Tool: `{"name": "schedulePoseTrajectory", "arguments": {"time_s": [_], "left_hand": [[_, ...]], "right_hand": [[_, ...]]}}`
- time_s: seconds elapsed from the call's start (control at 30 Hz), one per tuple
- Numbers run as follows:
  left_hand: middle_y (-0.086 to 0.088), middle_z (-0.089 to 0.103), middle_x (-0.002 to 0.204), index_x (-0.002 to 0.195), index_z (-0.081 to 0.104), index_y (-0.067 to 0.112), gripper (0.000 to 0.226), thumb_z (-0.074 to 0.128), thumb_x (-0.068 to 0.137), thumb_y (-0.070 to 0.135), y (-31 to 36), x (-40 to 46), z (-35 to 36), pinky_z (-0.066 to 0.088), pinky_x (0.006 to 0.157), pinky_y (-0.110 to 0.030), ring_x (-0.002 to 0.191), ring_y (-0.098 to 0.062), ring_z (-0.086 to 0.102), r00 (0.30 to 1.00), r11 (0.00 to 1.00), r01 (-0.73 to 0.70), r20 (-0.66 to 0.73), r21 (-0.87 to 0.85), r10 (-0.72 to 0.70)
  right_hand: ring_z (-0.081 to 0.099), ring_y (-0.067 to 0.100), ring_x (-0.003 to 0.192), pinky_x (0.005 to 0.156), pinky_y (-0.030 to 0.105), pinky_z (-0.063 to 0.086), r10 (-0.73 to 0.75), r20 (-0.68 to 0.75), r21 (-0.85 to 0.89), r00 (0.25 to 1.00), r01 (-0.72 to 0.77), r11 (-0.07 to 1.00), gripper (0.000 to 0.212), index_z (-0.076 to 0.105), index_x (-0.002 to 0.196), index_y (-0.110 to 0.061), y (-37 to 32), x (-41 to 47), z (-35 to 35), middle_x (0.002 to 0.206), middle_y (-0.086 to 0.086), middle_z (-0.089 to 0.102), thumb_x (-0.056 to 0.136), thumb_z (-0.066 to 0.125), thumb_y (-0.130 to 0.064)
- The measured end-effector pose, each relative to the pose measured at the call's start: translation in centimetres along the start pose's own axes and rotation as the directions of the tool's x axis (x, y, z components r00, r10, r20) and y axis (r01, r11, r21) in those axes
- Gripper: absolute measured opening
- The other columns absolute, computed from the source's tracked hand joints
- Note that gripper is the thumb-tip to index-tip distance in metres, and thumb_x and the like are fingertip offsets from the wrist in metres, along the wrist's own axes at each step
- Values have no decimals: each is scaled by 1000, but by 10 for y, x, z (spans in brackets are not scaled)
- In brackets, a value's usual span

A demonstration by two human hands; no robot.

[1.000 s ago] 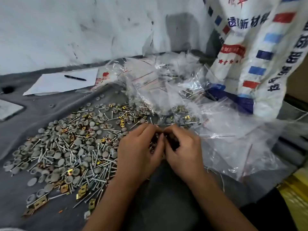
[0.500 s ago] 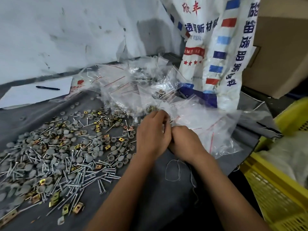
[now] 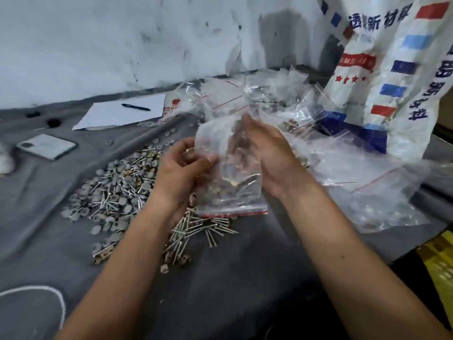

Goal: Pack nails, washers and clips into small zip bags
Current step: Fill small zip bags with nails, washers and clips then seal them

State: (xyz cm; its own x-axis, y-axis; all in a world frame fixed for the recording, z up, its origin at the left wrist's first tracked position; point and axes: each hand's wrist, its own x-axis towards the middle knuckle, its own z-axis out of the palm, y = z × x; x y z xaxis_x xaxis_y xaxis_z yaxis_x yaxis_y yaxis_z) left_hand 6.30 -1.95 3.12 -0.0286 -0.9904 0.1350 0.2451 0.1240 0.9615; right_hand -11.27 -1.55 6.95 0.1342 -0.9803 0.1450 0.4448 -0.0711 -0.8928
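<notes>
At frame centre, above the nail pile [image 3: 196, 229], the left hand [image 3: 180, 173] pinches the zip bag [image 3: 230, 173] by its left edge, red-striped zip end down, the right hand [image 3: 272, 158] gripping its right side.

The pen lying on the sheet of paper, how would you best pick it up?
Pinch the pen at mid-barrel, coming straight down from above. It lies flat on the paper, long and thin, with bare sheet on both long sides for fingertips.
</notes>
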Motion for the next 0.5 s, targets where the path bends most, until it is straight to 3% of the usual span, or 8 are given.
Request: {"name": "schedulePoseTrajectory", "arguments": {"time_s": [0.07,0.1,0.17,0.3,0.4,0.5], "left_hand": [[3,69,68,95,63,9,20,78,85,0,9,-5,-31,55,51,-25,55,-10,64,963,994,-111,-249,-4,106],[6,63,62,91,58,10,20,73,90,-2,12,-7,-47,51,49,-22,50,-7,58,910,985,-171,-382,4,160],[4,50,60,83,47,17,30,68,96,-1,16,-13,-78,46,49,-22,49,-7,50,785,964,-261,-570,51,243],[-10,45,68,78,42,22,34,69,94,10,13,-23,-116,45,57,-32,60,-19,49,643,919,-342,-665,196,381],[-14,41,75,75,38,24,35,66,95,17,4,-23,-134,45,65,-53,70,-28,43,541,899,-330,-722,289,431],[-13,49,77,84,40,22,31,65,98,13,-7,-23,-130,48,68,-47,72,-23,52,531,897,-312,-725,314,439]], "right_hand": [[73,19,72,59,29,59,103,89,-79,991,-96,992,53,76,100,-13,19,10,22,82,5,75,103,43,-55],[74,22,82,65,32,60,159,133,-125,978,-143,982,59,75,109,-14,30,14,33,89,6,76,98,42,-62],[74,23,90,69,33,61,249,210,-235,945,-198,952,54,76,105,-14,55,19,54,96,8,78,92,52,-60],[71,22,79,65,29,61,191,239,-363,952,-95,927,9,77,96,-8,94,28,85,90,8,77,91,73,-15],[69,21,76,66,29,60,171,247,-338,954,-80,938,16,76,96,-5,103,37,89,88,11,76,85,76,-17],[69,17,69,63,25,59,137,249,-345,959,-45,937,11,80,87,-12,109,39,80,80,9,75,80,77,-19]]}}
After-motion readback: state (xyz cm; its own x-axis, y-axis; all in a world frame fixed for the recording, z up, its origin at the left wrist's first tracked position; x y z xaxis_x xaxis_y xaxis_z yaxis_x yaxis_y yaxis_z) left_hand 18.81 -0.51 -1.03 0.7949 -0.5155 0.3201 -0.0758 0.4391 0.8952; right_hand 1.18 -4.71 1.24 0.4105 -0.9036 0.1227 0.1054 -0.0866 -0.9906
